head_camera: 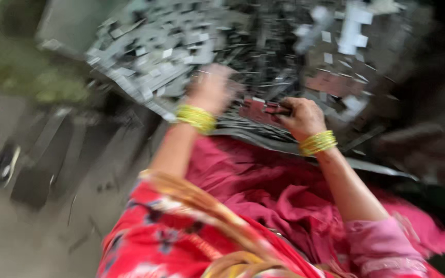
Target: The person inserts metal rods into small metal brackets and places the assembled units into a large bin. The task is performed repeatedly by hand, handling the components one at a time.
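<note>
Spreading across the upper view, one large heap of grey and white flat scraps is being sorted from a seated position, apparently kept within arm's reach; its pieces are too blurred to be counted. Two hands are being used. One dark red flat piece is being clamped in the right hand, just above the lap. The left hand is being held over the heap; its grip cannot be told.
</note>
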